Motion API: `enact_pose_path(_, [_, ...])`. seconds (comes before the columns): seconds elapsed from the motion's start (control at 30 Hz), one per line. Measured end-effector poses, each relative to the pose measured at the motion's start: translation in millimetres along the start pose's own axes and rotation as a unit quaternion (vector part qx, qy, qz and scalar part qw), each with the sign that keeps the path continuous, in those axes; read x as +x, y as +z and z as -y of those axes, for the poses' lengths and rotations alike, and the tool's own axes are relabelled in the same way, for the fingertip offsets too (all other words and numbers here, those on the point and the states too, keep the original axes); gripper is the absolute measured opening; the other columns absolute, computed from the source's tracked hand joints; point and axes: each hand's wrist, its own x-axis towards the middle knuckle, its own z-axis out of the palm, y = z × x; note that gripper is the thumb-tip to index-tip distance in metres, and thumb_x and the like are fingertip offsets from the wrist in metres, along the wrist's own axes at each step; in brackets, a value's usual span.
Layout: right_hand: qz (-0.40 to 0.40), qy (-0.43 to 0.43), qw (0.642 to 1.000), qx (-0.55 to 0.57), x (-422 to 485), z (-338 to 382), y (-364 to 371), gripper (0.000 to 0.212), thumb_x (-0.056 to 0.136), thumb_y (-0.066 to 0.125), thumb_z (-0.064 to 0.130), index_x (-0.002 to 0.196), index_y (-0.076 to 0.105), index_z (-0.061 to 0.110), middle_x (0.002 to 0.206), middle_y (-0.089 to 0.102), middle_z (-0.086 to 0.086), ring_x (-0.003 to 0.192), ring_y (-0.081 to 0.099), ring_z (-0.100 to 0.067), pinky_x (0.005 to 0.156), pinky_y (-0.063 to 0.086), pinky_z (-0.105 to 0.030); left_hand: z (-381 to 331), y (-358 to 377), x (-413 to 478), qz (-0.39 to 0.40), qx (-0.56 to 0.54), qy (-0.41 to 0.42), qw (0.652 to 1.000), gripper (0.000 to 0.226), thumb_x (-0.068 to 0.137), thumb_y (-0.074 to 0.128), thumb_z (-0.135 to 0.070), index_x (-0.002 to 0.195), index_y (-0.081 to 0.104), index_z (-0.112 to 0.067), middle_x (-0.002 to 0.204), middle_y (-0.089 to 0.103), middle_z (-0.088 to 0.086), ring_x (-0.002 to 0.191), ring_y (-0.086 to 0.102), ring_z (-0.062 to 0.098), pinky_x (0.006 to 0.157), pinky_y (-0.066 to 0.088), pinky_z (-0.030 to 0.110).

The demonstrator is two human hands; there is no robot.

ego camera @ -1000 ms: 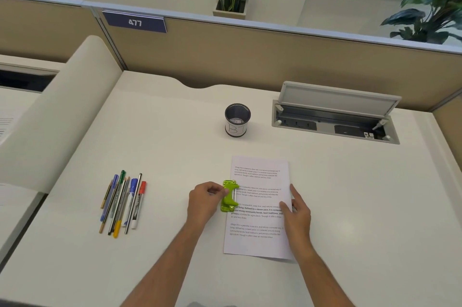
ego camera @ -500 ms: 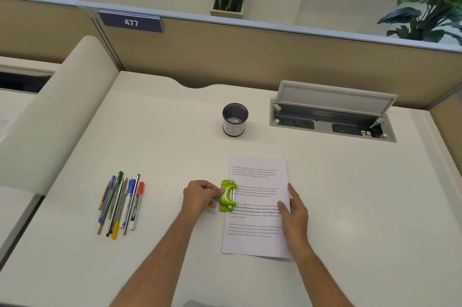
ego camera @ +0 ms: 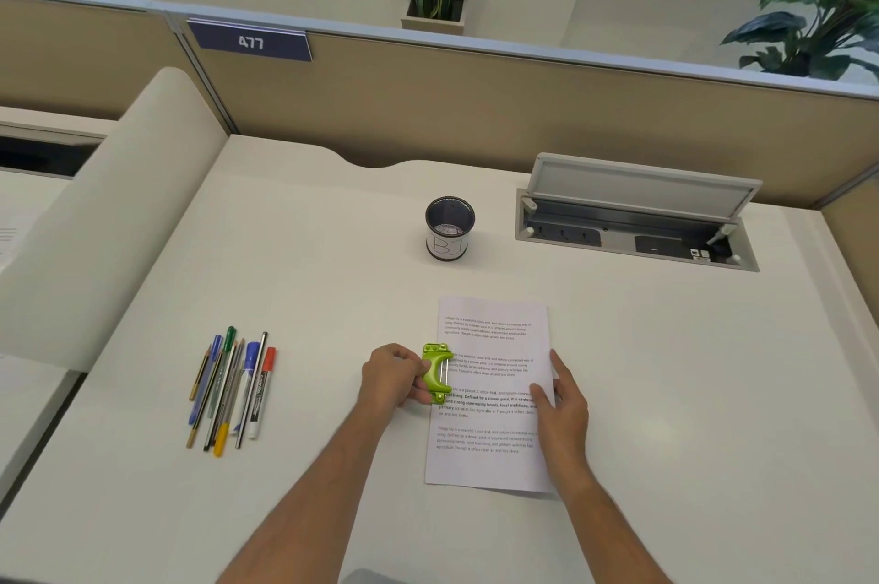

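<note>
We have the green hole punch (ego camera: 435, 372) sitting over the left edge of the printed sheet (ego camera: 494, 455), about halfway down its long side. The sheet lies flat on the counter (ego camera: 666, 369) in front of us. Our left hand (ego camera: 392, 376) curls round the punch from the left, with the fingers wrapped on its curved handle. Our right hand (ego camera: 563, 403) lies spread and relaxed on the sheet's right edge, with its fingers straight, pinning the paper down.

We judge the punch to be a small, stiff plastic-and-metal tool, light enough for one hand. It looks smooth, so it is best taken across the arched handle, where the fingers can squeeze straight down. The sheet is the delicate part. It is thin and limp, and it will slide on the smooth counter and crease if pushed from one side. That is why it needs a flat palm on it rather than a pinch. We cannot tell how far the paper's edge reaches into the slot.

A bundle of pens (ego camera: 233, 386) lies well to the left, and a mesh cup (ego camera: 449, 227) stands beyond the sheet.
</note>
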Motion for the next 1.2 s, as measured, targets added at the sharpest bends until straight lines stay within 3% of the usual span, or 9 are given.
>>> enact_pose_path(0.13, [-0.003, -0.007, 1.000, -0.003, -1.2, 0.7, -0.6, 0.063, 0.100, 0.063, -0.002, 0.154, 0.054, 0.028, 0.101, 0.069, 0.008, 0.094, 0.069, -0.004, 0.077, 0.053, -0.008, 6.3, 2.4, 1.8, -0.018, -0.002, 0.000, 1.000, 0.026, 0.093, 0.079, -0.005, 0.087, 0.054, -0.009, 0.067, 0.072, 0.014, 0.042, 0.072, 0.021, 0.031, 0.036, 0.015])
enact_pose_path(0.3, [-0.003, -0.008, 1.000, -0.008, 1.6, -6.7, 1.1, 0.063, 0.099, 0.064, -0.001, 0.154, 0.055, 0.030, 0.109, 0.069, -0.002, 0.100, 0.068, -0.019, 0.098, 0.053, -0.030, 12.2, -0.2, 8.2, -0.020, -0.007, 0.002, 1.000, 0.035, 0.089, 0.085, -0.008, 0.081, 0.051, -0.012, 0.066, 0.070, 0.014, 0.039, 0.070, 0.018, 0.032, 0.034, 0.015])
enact_pose_path(0.4, [-0.003, -0.009, 1.000, -0.009, 1.7, -7.4, 1.4, 0.062, 0.100, 0.064, 0.000, 0.153, 0.055, 0.031, 0.105, 0.068, 0.001, 0.098, 0.068, -0.018, 0.099, 0.053, -0.032, 12.5, -1.2, 9.6, -0.026, -0.008, 0.001, 1.000, 0.034, 0.089, 0.085, -0.009, 0.082, 0.052, -0.011, 0.065, 0.070, 0.013, 0.037, 0.067, 0.017, 0.032, 0.035, 0.015])
enact_pose_path(0.5, [-0.009, -0.016, 1.000, -0.017, 2.6, -7.8, 1.7, 0.062, 0.099, 0.064, 0.000, 0.151, 0.056, 0.033, 0.095, 0.066, 0.005, 0.090, 0.067, -0.010, 0.090, 0.055, -0.027, 15.0, -0.4, 11.2, -0.026, -0.008, 0.003, 1.000, 0.033, 0.089, 0.086, -0.012, 0.083, 0.053, -0.011, 0.063, 0.071, 0.012, 0.038, 0.068, 0.019, 0.034, 0.036, 0.017])
enact_pose_path(0.57, [-0.009, -0.020, 1.000, -0.015, 3.4, -8.6, 2.2, 0.063, 0.099, 0.065, 0.000, 0.151, 0.056, 0.035, 0.092, 0.065, 0.005, 0.088, 0.067, -0.015, 0.082, 0.052, -0.022, 16.1, -0.1, 12.4, -0.028, -0.010, 0.005, 1.000, 0.034, 0.088, 0.086, -0.012, 0.082, 0.053, -0.011, 0.064, 0.071, 0.013, 0.039, 0.067, 0.019, 0.034, 0.036, 0.018])
enact_pose_path(0.8, [-0.009, -0.016, 1.000, -0.011, 1.9, -8.3, 1.3, 0.061, 0.100, 0.064, 0.001, 0.152, 0.056, 0.031, 0.096, 0.068, 0.002, 0.093, 0.069, -0.020, 0.081, 0.051, -0.021, 21.1, 1.4, 12.7, -0.040, 0.003, 0.019, 0.999, 0.033, 0.090, 0.085, -0.014, 0.076, 0.055, -0.013, 0.059, 0.071, 0.012, 0.040, 0.065, 0.019, 0.040, 0.040, 0.022])
enact_pose_path(1.0, [-0.010, -0.012, 1.000, -0.007, 1.1, -7.5, 0.3, 0.060, 0.099, 0.064, 0.001, 0.152, 0.056, 0.029, 0.097, 0.067, 0.005, 0.091, 0.068, -0.010, 0.080, 0.050, -0.018, 23.1, 3.9, 12.6, -0.054, -0.007, 0.023, 0.998, 0.031, 0.090, 0.085, -0.015, 0.078, 0.057, -0.012, 0.058, 0.071, 0.010, 0.040, 0.065, 0.019, 0.042, 0.043, 0.024])
enact_pose_path(1.1, [-0.007, -0.010, 1.000, 0.002, 1.6, -7.5, -0.3, 0.062, 0.099, 0.064, 0.000, 0.151, 0.056, 0.031, 0.099, 0.069, 0.000, 0.092, 0.070, -0.018, 0.085, 0.056, -0.028, 23.0, 5.4, 10.4, -0.062, -0.009, 0.033, 0.998, 0.032, 0.089, 0.085, -0.013, 0.079, 0.055, -0.012, 0.058, 0.071, 0.011, 0.039, 0.065, 0.019, 0.043, 0.047, 0.025])
enact_pose_path(1.2, [-0.005, -0.008, 1.000, 0.009, 2.2, -5.8, -1.9, 0.062, 0.098, 0.065, -0.001, 0.150, 0.057, 0.031, 0.108, 0.070, -0.012, 0.100, 0.071, -0.029, 0.080, 0.053, -0.022, 19.9, 7.1, 7.7, -0.072, 0.008, 0.053, 0.996, 0.035, 0.088, 0.086, -0.011, 0.075, 0.053, -0.012, 0.054, 0.070, 0.010, 0.038, 0.065, 0.021, 0.044, 0.049, 0.026])
